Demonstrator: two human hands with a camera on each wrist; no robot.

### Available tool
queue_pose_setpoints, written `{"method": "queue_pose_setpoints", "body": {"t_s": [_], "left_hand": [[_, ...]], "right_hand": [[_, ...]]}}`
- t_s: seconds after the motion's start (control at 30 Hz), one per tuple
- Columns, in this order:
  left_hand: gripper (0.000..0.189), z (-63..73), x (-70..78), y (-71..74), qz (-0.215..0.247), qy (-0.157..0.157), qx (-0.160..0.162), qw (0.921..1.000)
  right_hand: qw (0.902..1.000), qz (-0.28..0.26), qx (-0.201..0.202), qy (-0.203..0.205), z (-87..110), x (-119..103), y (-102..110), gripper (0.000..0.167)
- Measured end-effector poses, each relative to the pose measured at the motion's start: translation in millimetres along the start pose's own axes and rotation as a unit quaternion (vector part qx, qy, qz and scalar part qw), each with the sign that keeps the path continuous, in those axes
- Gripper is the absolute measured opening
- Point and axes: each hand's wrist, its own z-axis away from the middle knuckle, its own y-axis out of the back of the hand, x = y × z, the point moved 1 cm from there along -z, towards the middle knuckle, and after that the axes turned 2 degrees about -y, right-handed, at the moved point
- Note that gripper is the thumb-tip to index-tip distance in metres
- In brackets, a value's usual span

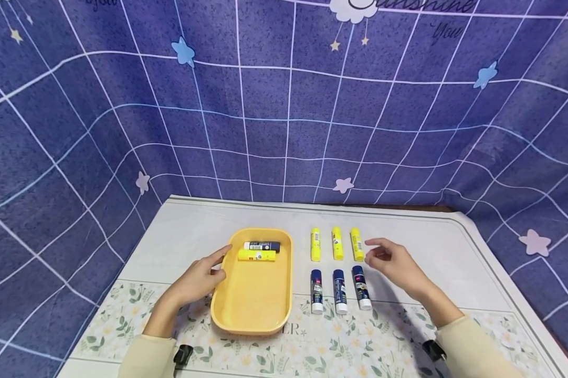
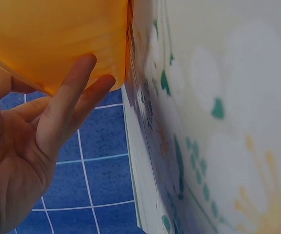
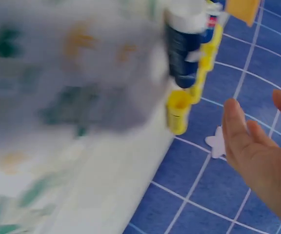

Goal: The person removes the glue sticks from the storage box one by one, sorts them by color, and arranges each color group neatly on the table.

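Note:
My left hand [image 1: 200,281] holds the left side of a yellow plastic tray [image 1: 253,325], thumb over the rim. In the left wrist view, two fingers [image 2: 67,105] lie along its outer wall. Inside the tray lie a navy glue stick [image 1: 270,246] and a yellow glue stick [image 1: 258,255], side by side. My right hand [image 1: 399,268] hovers with nothing in it, loosely bent fingers right beside the rightmost yellow glue stick [image 1: 357,244]. In the right wrist view, the hand [image 3: 262,156] appears apart from the yellow stick's end [image 3: 178,113].
Two more yellow glue sticks, one left [image 1: 315,244] and one middle [image 1: 337,243], complete the back row. In front are three navy sticks with white ends: left [image 1: 316,291], middle [image 1: 339,291], right [image 1: 361,287]. A blue gridded curtain [image 1: 265,131] hangs behind the table [image 1: 208,215].

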Motion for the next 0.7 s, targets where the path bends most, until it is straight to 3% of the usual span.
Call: {"method": "queue_pose_setpoints", "body": {"t_s": [0.2, 0.7], "left_hand": [[0.068, -0.4, 2.3, 0.3, -0.002, -0.003, -0.005, 1.0], [0.068, 1.1, 2.7, 3.2, 0.0, -0.002, -0.007, 1.0]], "right_hand": [[0.999, -0.028, -0.004, 0.035, -20.9, -20, -9, 0.043], [0.9924, -0.098, -0.027, 0.069, -59.5, -66, -73, 0.043]]}}
